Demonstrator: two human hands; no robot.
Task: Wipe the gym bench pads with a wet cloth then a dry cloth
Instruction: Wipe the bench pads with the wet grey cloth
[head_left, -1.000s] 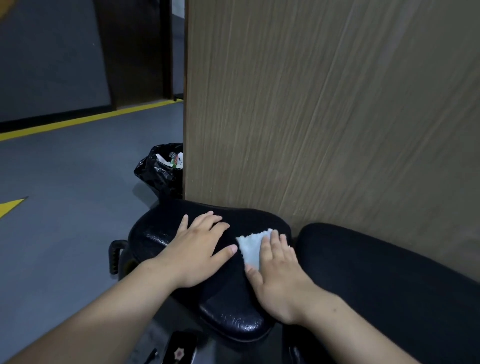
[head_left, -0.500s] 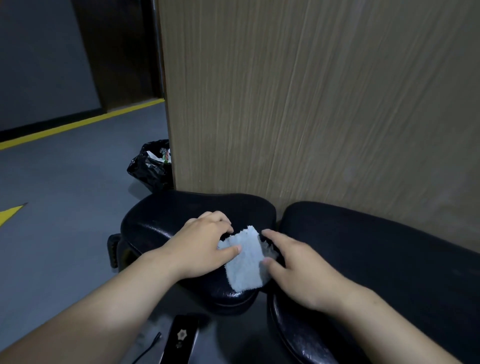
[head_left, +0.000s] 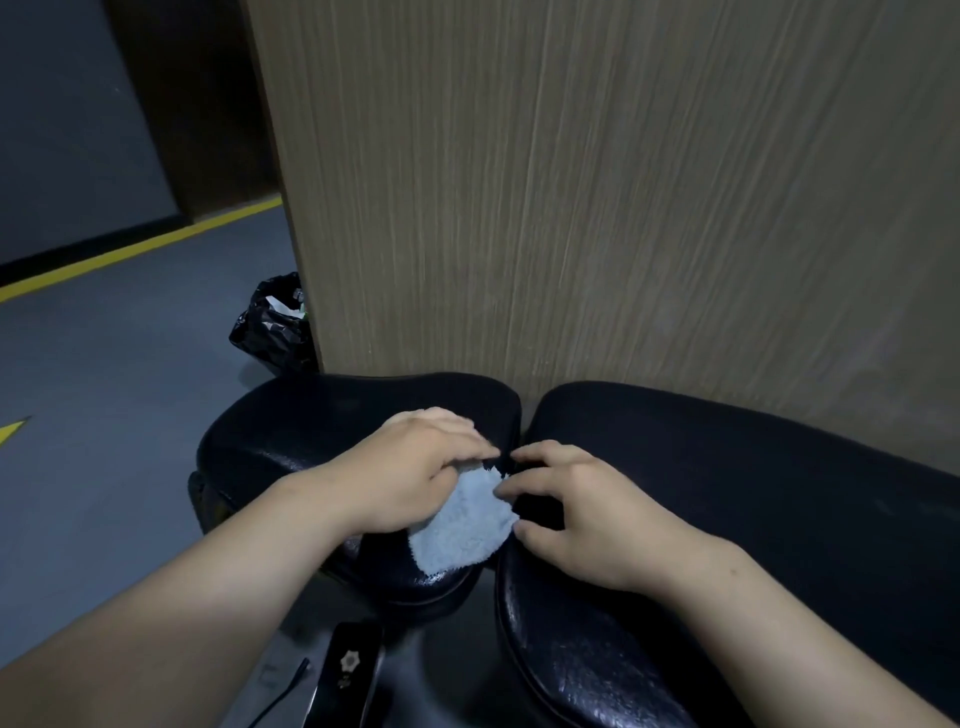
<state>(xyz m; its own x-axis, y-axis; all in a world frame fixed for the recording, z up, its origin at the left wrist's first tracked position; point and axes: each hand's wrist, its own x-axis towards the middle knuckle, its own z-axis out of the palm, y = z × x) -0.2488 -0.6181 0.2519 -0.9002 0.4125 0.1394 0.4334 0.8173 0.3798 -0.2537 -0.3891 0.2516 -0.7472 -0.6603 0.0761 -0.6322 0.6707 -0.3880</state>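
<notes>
head view: a dark device lies below the small pad. the left hand, flat a second ago, now curls over the pale cloth at that pad's near right edge; the right hand, moved onto the long pad, touches the cloth's edge with bent fingertips, grip unclear. beyond, a wood panel, a black bin bag.

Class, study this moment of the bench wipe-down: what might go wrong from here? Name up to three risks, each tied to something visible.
1. The cloth lies at the front edge of the left pad, beside the gap; it may slip to the floor.
2. The front of the right pad looks cracked and might snag fibres.
3. The cloth is small, so areas by the wood panel may be missed.
</notes>
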